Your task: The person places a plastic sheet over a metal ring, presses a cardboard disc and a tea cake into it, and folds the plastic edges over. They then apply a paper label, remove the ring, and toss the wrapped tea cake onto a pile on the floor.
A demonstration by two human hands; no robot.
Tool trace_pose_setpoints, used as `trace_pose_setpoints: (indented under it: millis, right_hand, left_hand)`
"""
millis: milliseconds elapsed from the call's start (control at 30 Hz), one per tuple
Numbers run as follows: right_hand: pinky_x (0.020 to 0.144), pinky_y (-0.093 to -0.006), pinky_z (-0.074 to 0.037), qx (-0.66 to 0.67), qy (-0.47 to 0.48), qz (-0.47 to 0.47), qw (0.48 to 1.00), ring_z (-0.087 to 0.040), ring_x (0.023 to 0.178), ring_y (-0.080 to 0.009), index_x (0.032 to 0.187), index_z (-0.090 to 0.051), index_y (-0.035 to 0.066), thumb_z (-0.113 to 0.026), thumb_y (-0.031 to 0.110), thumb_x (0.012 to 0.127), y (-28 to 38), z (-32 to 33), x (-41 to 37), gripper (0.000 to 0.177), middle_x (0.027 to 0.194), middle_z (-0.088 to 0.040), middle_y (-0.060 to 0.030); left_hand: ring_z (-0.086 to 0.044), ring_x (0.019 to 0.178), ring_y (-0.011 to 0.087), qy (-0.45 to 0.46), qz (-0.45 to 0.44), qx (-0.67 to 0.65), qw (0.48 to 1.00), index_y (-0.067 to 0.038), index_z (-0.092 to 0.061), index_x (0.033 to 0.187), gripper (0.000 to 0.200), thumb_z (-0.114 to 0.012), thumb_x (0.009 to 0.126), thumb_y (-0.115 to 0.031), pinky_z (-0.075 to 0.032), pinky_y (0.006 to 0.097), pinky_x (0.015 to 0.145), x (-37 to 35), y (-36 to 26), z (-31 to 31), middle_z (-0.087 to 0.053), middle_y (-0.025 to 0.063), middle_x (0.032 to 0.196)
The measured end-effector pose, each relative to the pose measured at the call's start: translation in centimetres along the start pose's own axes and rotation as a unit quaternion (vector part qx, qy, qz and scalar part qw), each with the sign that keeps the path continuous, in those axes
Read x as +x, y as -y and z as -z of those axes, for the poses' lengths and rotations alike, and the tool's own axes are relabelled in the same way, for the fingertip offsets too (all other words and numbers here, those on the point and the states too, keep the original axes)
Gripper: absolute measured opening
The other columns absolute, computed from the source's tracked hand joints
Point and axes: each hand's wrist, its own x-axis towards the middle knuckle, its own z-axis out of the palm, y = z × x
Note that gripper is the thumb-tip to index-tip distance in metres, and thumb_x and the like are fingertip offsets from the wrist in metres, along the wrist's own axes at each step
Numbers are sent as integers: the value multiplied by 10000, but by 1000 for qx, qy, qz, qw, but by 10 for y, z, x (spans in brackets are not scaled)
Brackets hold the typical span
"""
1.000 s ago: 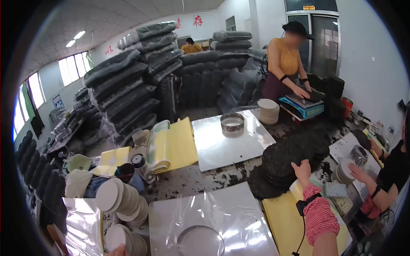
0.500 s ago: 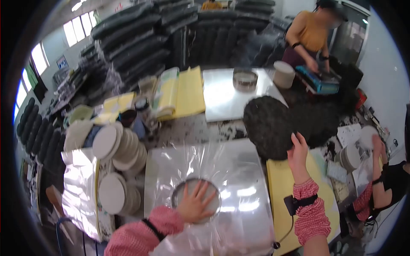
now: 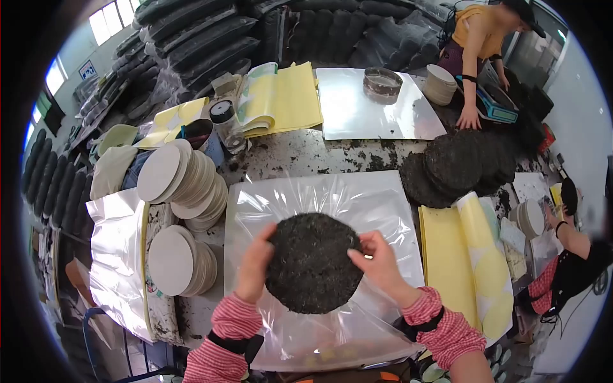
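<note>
A dark round pressed cake [image 3: 311, 263] is held between both my hands over a clear plastic sheet [image 3: 332, 204] on the table. My left hand [image 3: 255, 262] grips its left edge, fingers curled on the rim. My right hand [image 3: 378, 262] grips the right edge. Both wrists wear red checked sleeves. The cake hides whatever lies on the sheet beneath it.
Stacks of white round discs [image 3: 182, 185] lie to the left beside silver bags [image 3: 118, 255]. A pile of dark cakes [image 3: 456, 166] and yellow paper sheets [image 3: 460, 255] sit to the right. Another person [image 3: 482, 45] leans on the table at the far right; a third person's arm [image 3: 568, 255] is at the right edge.
My right hand has brought a dark cake from the pile at right to the middle. My left hand left the round ring and took the cake's other edge. The view tilted down.
</note>
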Motion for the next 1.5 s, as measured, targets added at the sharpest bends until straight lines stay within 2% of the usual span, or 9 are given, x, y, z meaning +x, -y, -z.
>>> trace_pose_setpoints:
  millis: [33,200,733,967,1133,1300,1367,1433,1500]
  right_hand:
    - [749,-313,-517,-85,3,-26,996,-641,856,-187,1179,-467,-7,-748,119,845,-1,-2,-5,454,976,-653,-132]
    - [933,-441,-472,-303,150,370,865,-540,1141,-357,1024,-648,32,-867,305,658,31,-3,13,506,1275,-546,-190]
    - [935,-423,-465,-561,162,164,795,-476,1108,-345,1117,-527,-43,-915,270,335,-16,-78,17,927,1152,-484,-172]
    - [808,-396,-524,-578,104,196,785,-499,1097,-335,1099,-524,-14,-861,168,555,-29,-83,16,665,1117,-505,-163]
    - [750,-403,-445,-489,322,306,751,-625,716,-269,716,-670,88,-646,392,852,15,-30,12,334,665,-619,-76]
    - [754,-403,-440,-615,383,174,667,-625,727,-266,697,-687,89,-631,360,868,20,-41,4,325,712,-651,-83]
    - [757,-443,-435,-501,266,294,769,-608,712,-271,696,-687,73,-647,365,854,1,-33,3,334,739,-670,-75]
    - [892,-506,-434,-463,285,191,817,-624,938,-307,977,-718,75,-657,397,851,21,-38,10,350,1017,-694,-128]
    - [1058,-622,-314,-422,199,382,798,-447,1311,-388,1303,-594,145,-656,446,848,28,-54,15,549,1381,-522,-192]
  left_hand:
    - [-446,1357,316,13,-116,331,936,-37,-575,1323,456,-662,882,-113,-342,400,1131,-6,0,-7,-470,167,1459]
    - [-473,1299,336,-13,-138,321,937,-35,-660,1162,426,-725,747,33,-387,416,1083,-6,-2,-17,-503,157,1370]
    - [-616,1034,324,268,-39,700,661,84,-489,1207,889,-905,514,-284,-561,365,828,19,4,-58,-503,162,1152]
    - [-586,1018,313,277,-77,716,637,61,-560,1086,535,-806,694,-207,-555,376,832,24,7,-51,-514,161,1108]
    - [-579,982,287,290,-272,498,770,-52,-658,945,214,-710,805,-206,-450,419,847,-13,-34,-29,-588,109,981]
    - [-578,890,242,348,-131,723,583,-133,-716,906,313,-535,929,-388,-384,372,844,-20,-4,-47,-667,57,924]
    - [-587,891,265,354,-117,703,606,-85,-697,962,212,-608,902,-268,-418,394,841,-18,-18,-40,-669,87,988]
    - [-604,954,301,194,-208,409,867,-23,-655,993,192,-685,829,-118,-462,416,854,-28,-44,-27,-654,115,1002]
    - [-633,976,283,-29,-220,545,809,16,-619,1029,245,-707,802,-17,-514,403,810,-45,-66,0,-642,129,1025]
